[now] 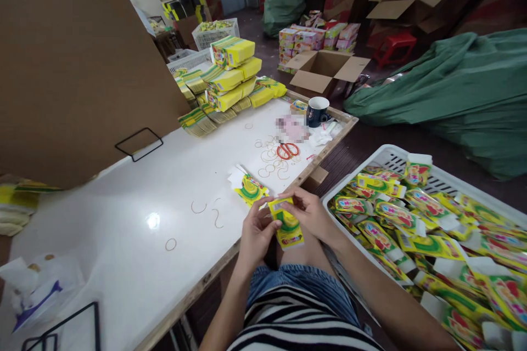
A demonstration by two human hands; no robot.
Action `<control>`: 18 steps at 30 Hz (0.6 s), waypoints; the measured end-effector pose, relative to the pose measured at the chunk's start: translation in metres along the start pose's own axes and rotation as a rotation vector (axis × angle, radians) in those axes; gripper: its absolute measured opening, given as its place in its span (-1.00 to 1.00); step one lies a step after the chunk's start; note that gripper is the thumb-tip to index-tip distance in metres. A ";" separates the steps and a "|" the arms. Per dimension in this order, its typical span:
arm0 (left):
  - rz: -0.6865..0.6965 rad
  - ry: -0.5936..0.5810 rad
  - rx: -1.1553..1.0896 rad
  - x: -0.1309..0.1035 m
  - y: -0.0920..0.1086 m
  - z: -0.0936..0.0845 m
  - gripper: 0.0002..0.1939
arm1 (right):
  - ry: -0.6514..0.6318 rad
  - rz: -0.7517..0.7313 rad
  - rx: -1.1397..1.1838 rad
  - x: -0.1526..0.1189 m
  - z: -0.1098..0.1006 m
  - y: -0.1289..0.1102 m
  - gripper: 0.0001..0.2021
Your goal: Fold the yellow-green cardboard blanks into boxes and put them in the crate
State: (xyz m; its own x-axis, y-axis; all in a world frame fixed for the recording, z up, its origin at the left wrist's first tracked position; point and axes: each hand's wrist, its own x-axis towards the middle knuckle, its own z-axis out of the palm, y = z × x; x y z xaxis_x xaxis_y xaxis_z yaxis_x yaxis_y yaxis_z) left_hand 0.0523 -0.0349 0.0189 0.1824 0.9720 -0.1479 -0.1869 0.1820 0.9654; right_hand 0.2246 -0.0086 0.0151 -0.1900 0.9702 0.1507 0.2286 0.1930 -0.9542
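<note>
A small yellow and green carton (pixel 288 227) is held over my lap, just off the edge of the white table (pixel 135 263). My left hand (pixel 259 227) grips its left side between thumb and fingers. At its upper right, my right hand (pixel 304 211) pinches it, the thumb lying on its face. Several flat yellow and green cartons with white flaps (pixel 249 186) lie on the table just beyond my hands.
A white basket (pixel 385 156) full of cartons stands at the right. Rubber bands (pixel 269 167), red scissors (pixel 287 151) and a dark mug (pixel 318 112) are on the table. Stacked yellow carton bundles (pixel 233 74) rise at the far end. A large brown cardboard (pixel 82 66) stands at the left.
</note>
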 end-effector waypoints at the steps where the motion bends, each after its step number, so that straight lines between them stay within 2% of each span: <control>1: 0.028 0.010 0.045 0.003 -0.003 0.001 -0.49 | 0.071 -0.009 -0.101 -0.007 -0.015 -0.002 -0.80; 3: 0.099 0.097 0.220 0.009 -0.010 -0.006 -0.54 | 0.320 -0.024 -0.434 -0.021 -0.053 -0.004 -0.79; 5: 0.156 0.235 0.449 0.015 -0.018 -0.020 -0.63 | 0.526 0.028 -0.783 -0.029 -0.084 -0.001 -0.74; 6: 0.168 0.291 0.545 0.017 -0.023 -0.027 -0.68 | 0.574 0.052 -0.876 -0.030 -0.091 0.002 -0.70; 7: 0.171 0.323 0.614 0.018 -0.027 -0.034 -0.72 | 0.566 0.061 -0.911 -0.027 -0.091 0.007 -0.68; 9: 0.172 0.330 0.697 0.019 -0.036 -0.043 -0.77 | 0.435 0.038 -0.830 -0.012 -0.068 0.018 -0.69; 11: 0.170 0.301 0.742 0.019 -0.043 -0.046 -0.77 | 0.275 0.024 -0.694 0.011 -0.025 0.028 -0.76; 14: 0.169 0.276 0.786 0.017 -0.048 -0.045 -0.74 | 0.053 0.098 -0.629 0.045 0.038 0.032 -0.78; 16: 0.168 0.269 0.794 0.017 -0.050 -0.045 -0.74 | -0.013 0.138 -0.607 0.058 0.062 0.030 -0.80; 18: 0.170 0.272 0.775 0.016 -0.051 -0.045 -0.77 | -0.005 0.154 -0.580 0.062 0.069 0.030 -0.83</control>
State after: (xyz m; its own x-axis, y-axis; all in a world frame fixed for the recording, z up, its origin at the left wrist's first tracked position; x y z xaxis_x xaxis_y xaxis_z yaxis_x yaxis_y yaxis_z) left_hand 0.0216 -0.0219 -0.0424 -0.0463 0.9970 0.0619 0.5433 -0.0269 0.8391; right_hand 0.1539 0.0472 -0.0224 -0.1173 0.9929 0.0193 0.7374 0.1001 -0.6680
